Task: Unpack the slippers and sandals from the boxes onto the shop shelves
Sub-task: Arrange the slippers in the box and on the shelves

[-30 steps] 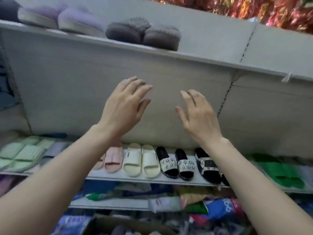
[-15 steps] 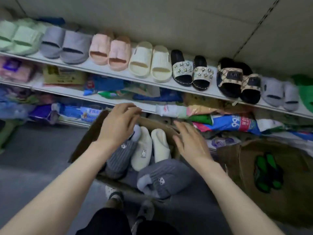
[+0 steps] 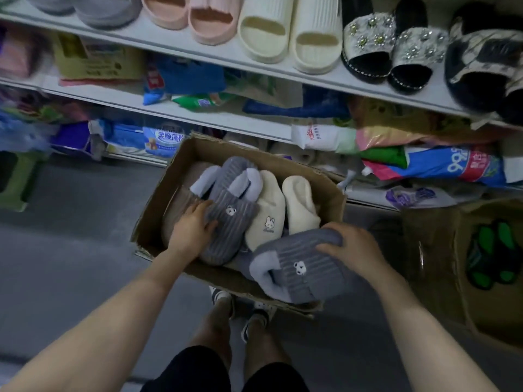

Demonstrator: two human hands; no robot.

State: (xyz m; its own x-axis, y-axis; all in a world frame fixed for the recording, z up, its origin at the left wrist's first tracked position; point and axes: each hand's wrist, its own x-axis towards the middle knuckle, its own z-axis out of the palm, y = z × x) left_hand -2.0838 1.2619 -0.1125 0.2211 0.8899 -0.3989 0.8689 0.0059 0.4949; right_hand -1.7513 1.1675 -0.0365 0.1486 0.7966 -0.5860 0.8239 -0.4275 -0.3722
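Observation:
An open cardboard box [image 3: 331, 193] stands on the floor in front of the shelves. It holds grey striped plush slippers and a cream pair [image 3: 271, 210]. My left hand [image 3: 192, 227] grips the left side of one grey slipper [image 3: 229, 222] inside the box. My right hand [image 3: 351, 247] is closed over the toe of another grey slipper [image 3: 297, 270] that lies at the box's near right corner. The shelf [image 3: 198, 49] above carries pink, cream and jewelled black sandals in a row.
A second cardboard box [image 3: 441, 250] with green sandals [image 3: 492, 256] stands to the right. Lower shelves are packed with bagged goods. A green stool [image 3: 14, 179] is at the left. My feet [image 3: 240, 309] are just behind the box on grey floor.
My view dropped from the upper shelf to the box on the floor. Both hands came down from the shelf wall and closed on grey slippers in the box.

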